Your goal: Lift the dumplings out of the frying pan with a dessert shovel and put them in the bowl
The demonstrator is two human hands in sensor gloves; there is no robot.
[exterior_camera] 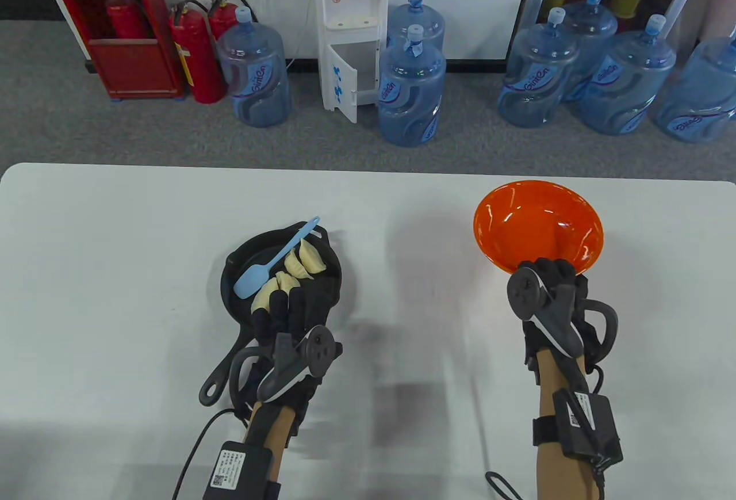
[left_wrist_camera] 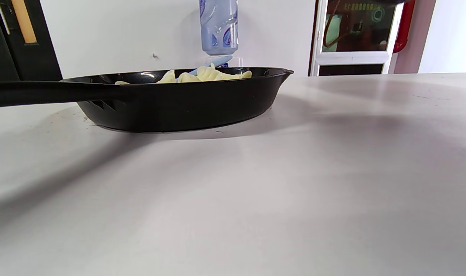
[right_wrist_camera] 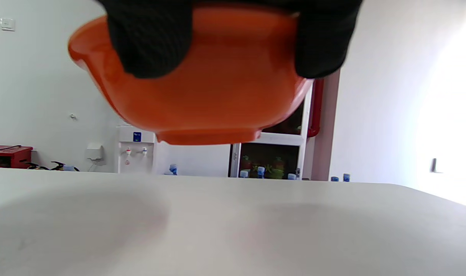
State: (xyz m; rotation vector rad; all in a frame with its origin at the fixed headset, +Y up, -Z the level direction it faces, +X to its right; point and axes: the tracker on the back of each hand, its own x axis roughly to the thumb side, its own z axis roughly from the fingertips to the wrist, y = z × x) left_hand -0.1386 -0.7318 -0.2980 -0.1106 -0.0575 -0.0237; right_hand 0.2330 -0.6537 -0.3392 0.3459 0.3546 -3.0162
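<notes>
Lifting bowl [right_wrist_camera: 202,103] clear (wrist view)

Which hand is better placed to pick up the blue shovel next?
Left. The left hand is already over the frying pan, beside the shovel lying among the dumplings. The right hand is holding the orange bowl off the table.

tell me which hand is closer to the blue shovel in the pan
Left. The left hand reaches over the frying pan's near rim, fingertips just short of the shovel. The right hand is far off to the side, holding the orange bowl.
</notes>
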